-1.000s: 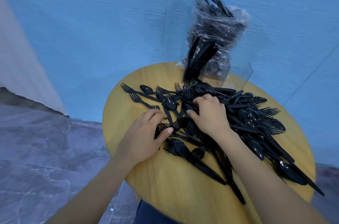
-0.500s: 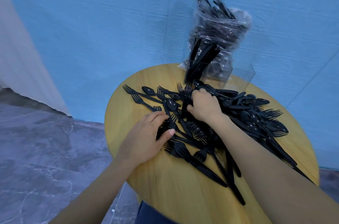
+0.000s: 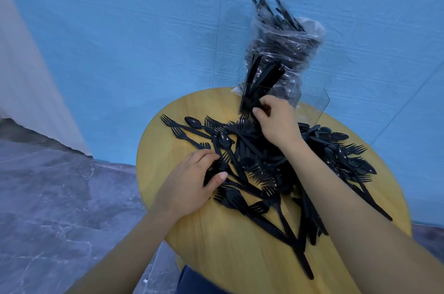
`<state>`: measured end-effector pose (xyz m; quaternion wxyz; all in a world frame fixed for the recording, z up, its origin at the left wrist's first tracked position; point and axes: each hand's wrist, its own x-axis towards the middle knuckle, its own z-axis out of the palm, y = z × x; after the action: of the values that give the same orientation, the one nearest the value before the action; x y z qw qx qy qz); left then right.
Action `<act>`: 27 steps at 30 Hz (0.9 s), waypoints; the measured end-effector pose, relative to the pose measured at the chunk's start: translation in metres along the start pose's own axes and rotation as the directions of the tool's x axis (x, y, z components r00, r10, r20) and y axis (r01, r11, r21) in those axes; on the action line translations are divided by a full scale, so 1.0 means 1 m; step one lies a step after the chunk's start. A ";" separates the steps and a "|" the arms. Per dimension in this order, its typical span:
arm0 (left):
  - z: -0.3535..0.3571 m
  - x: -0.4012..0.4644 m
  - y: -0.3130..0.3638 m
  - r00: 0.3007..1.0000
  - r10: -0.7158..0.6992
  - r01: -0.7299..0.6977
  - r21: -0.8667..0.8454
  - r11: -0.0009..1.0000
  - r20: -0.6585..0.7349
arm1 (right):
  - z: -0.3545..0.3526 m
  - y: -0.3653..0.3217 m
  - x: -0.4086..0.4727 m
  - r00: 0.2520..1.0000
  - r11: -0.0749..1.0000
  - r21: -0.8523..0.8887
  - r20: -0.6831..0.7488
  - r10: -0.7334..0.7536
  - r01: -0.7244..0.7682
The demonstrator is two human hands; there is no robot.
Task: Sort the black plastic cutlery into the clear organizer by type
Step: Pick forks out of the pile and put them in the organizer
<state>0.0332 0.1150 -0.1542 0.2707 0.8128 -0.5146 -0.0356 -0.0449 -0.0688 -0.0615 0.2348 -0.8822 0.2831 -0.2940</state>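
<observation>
Hidden and cut off
The right hand (image 3: 276, 123) covers the piece it pinches; the bag (image 3: 286, 53) blurs its cutlery; both forearms leave the frame.

- a round table (image 3: 216, 252) stands before a wall (image 3: 144, 29), with floor (image 3: 48, 197) to its left.
- a loose pile of cutlery (image 3: 259, 168) lies across the table's middle and right.
- the organizer (image 3: 312, 106) stands at the table's far edge, behind the pile, knives upright in its left compartment.
- a plastic bag of cutlery (image 3: 283, 48) stands just behind the organizer.
- the left hand (image 3: 192, 188) rests on the pile's left edge; the right hand (image 3: 276, 123) is at the organizer's front.
</observation>
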 end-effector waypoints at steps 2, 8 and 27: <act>0.000 0.000 0.000 1.000 0.001 -0.001 0.009 1.000 0.000 | -0.006 -0.004 0.002 0.998 0.989 0.150 -0.067 0.020 -0.010; -0.002 -0.001 0.002 1.000 0.003 -0.004 0.021 1.000 0.003 | -0.024 -0.015 -0.001 0.970 0.876 0.481 -0.201 0.133 -0.021; -0.024 0.007 0.099 0.959 -0.127 -0.035 -0.550 0.835 -0.253 | -0.022 -0.025 -0.076 0.946 0.679 0.715 -0.077 0.315 -0.168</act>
<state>-0.0366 0.0863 -0.0850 0.5610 0.7100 -0.4193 -0.0730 -0.1006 -0.0078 -0.0607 0.5591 -0.6488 0.2862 -0.4296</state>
